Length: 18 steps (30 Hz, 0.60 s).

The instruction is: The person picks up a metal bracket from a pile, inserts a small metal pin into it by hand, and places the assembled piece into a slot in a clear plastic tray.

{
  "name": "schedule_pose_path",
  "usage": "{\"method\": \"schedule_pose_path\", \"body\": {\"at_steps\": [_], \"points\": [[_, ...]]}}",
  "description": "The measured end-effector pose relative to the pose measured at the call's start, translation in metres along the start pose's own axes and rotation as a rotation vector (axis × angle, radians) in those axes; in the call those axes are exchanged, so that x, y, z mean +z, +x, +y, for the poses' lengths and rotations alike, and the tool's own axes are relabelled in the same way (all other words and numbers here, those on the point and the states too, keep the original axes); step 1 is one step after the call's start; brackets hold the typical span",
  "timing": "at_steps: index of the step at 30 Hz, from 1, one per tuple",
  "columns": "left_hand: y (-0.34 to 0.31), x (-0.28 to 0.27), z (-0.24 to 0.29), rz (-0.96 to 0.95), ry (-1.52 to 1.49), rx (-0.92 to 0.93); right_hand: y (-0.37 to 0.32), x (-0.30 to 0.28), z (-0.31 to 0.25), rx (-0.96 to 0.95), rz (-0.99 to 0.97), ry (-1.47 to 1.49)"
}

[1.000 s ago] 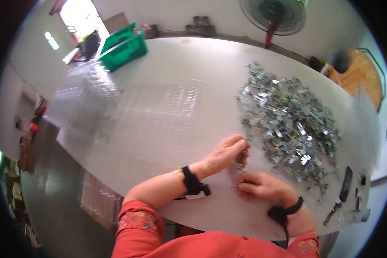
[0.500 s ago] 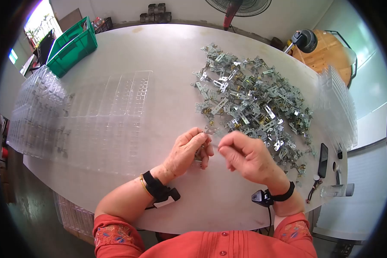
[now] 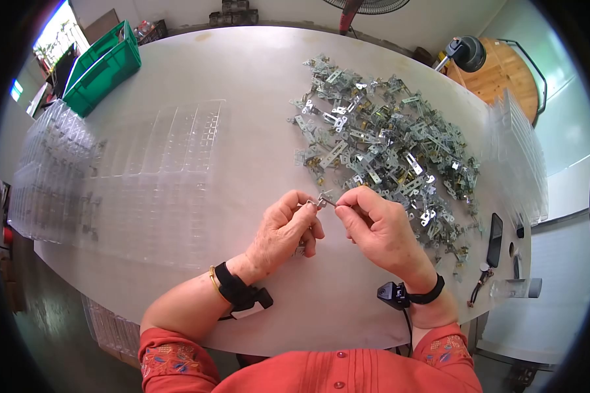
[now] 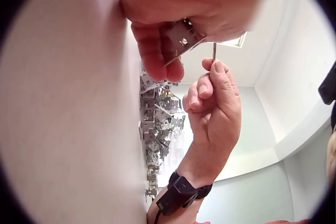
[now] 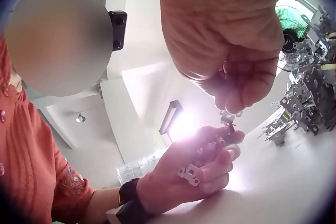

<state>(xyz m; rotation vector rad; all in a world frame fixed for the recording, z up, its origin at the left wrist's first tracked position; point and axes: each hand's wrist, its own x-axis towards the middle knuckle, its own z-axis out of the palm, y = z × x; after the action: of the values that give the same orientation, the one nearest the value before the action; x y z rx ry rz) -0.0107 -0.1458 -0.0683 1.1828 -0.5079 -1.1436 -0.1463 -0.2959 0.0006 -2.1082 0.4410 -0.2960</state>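
Over the table, my left hand [image 3: 283,226] pinches a small metal bracket [image 3: 322,199] at its thumb and fingertips. Another stamped bracket [image 5: 189,175] sticks out from its curled lower fingers; a flat metal piece [image 4: 184,35] shows under the palm in the left wrist view. My right hand [image 3: 381,229] faces it, thumb and forefinger pinching a thin metal rod [image 4: 214,50]. The rod's far end is right at the bracket in the head view. Just beyond both hands spreads a large heap of metal brackets [image 3: 387,144].
Clear plastic trays [image 3: 157,173] lie at left beside a tray stack [image 3: 52,177]. A green crate [image 3: 105,72] stands at back left. More clear trays [image 3: 514,157] stand at right, near a phone [image 3: 495,232], a wristwatch [image 3: 482,285] and a clear bottle [image 3: 510,288].
My right hand has risen from low beside the left hand to its fingertips, bringing the rod to the bracket. The left hand keeps its hold. The head view has swung to the right.
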Motion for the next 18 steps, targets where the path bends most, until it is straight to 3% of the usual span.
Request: {"method": "schedule_pose_path", "body": {"at_steps": [10,18], "points": [[-0.001,0.0,-0.005,0.027,0.044,0.056,-0.002,-0.004,-0.002,-0.068,0.0,-0.132],[-0.003,0.003,-0.004,0.0,0.102,0.122,-0.004,-0.008,-0.009,0.013,-0.086,-0.076]]}}
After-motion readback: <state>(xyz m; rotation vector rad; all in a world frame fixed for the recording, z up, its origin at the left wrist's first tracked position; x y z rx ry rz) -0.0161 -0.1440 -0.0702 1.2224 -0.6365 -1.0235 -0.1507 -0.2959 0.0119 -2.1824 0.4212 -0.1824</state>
